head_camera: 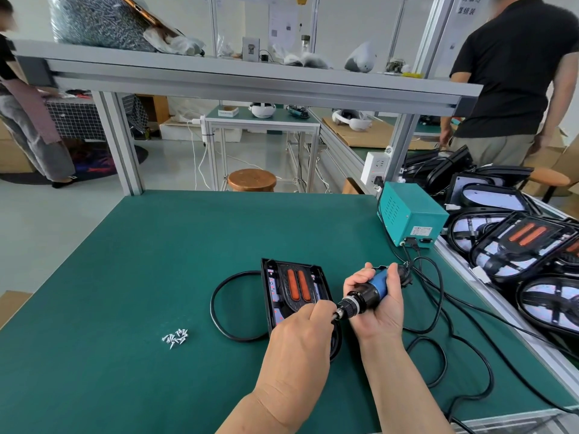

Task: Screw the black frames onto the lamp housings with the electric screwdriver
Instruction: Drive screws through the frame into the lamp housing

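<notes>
Fingers of the right grip (380, 316) curl round the blue and black body of the electric screwdriver (371, 292). The palm is turned up, and we see the tool lying slantwise across it with its bit end pointing toward the left grip (300, 336). The left grip is closed to a pinch right at the bit (336, 316). Its fingertips meet the metal tip, and we cannot tell whether a screw sits between them, since the knuckles hide the spot.

Directly under and beyond the left grip lies the lamp housing (272, 308), flat on the green bench (156, 261), its near end covered by that hand. A black frame (283, 286) with two orange strips rests in the housing, just beyond the pinching fingers.

On the outer side of the left grip, away from the tool, a black cable (216, 308) loops beside the housing. Farther the same way a small heap of screws (176, 337) lies loose on the bench, well apart from both grips.

From the rear of the screwdriver, past the right grip, a cord (406, 253) runs to a teal power box (410, 214) standing well beyond that hand. On the outer side of the right grip, more lamp housings (517, 245) lie stacked along the adjoining bench
</notes>
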{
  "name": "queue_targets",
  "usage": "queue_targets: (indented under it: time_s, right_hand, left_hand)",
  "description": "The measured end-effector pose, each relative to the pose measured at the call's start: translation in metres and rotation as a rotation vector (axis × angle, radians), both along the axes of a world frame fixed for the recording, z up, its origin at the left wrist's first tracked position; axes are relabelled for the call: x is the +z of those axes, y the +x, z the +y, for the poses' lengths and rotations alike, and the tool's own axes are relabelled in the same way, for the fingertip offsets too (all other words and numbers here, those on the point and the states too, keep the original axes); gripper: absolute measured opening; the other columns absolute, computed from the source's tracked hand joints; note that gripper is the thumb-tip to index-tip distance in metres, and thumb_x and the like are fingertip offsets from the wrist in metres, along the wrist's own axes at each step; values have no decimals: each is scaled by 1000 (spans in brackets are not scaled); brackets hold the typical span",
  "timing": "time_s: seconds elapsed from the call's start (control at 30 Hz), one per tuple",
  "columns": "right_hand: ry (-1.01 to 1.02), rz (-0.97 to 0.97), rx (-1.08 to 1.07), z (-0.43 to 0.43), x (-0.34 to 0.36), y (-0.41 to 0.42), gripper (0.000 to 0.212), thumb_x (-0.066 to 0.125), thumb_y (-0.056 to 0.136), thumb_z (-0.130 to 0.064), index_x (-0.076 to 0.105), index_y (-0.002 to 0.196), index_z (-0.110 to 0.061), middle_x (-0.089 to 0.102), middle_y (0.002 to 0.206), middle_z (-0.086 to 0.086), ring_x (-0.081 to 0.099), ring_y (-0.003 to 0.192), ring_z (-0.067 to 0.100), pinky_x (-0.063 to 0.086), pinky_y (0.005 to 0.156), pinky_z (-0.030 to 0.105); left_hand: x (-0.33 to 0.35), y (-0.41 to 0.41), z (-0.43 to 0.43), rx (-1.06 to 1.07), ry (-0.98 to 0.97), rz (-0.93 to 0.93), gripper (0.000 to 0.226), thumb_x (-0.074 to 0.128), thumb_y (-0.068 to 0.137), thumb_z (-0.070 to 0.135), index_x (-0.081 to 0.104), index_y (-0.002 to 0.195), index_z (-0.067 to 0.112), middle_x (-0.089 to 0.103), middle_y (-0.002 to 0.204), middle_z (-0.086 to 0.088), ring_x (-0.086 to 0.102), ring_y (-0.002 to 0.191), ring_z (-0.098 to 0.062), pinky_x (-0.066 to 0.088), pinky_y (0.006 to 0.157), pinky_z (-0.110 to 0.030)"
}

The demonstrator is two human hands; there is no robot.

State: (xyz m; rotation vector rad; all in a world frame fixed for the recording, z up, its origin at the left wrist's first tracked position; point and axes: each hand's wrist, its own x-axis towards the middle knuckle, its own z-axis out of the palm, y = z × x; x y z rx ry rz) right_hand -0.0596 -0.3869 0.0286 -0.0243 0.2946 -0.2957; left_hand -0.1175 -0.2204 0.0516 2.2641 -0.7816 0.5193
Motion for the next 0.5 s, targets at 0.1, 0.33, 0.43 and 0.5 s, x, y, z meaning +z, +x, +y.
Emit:
queue_targets:
  time_s: [0.1, 0.33, 0.43, 0.5]
  right_hand:
    - [1, 1, 8, 0, 1, 0, 39, 72, 89, -40, 57, 102, -6, 55, 72, -2, 54, 62, 8, 51, 56, 19]
    - [10, -16, 10, -1, 0, -2, 38, 70, 91, -40, 57, 103, -6, 55, 72, -2, 56, 59, 8, 52, 55, 20]
    - [4, -21, 14, -1, 0, -1, 37, 70, 91, -39, 58, 100, -6, 55, 70, -2, 57, 56, 9, 52, 54, 20]
    - [7, -30, 16, -1, -1, -1, 37, 72, 86, -37, 58, 100, -6, 56, 69, -2, 57, 54, 10, 51, 52, 20]
  left_hand:
    - [-2, 1, -2, -11, -30, -7, 11, 67, 87, 7, 64, 95, 13, 61, 77, 1, 52, 59, -26, 47, 49, -37]
    - [3, 1, -2, -9, -144, 80, 33, 60, 89, 48, 62, 106, 20, 56, 94, 10, 57, 79, -15, 49, 69, -30]
    - [7, 11, 5, 86, -260, 60, 39, 61, 86, 48, 67, 102, 14, 56, 102, 7, 53, 91, -14, 43, 82, -23]
    - [9, 23, 13, 214, -337, 92, 33, 66, 89, 42, 68, 104, 13, 52, 108, 5, 47, 104, -16, 35, 91, -21]
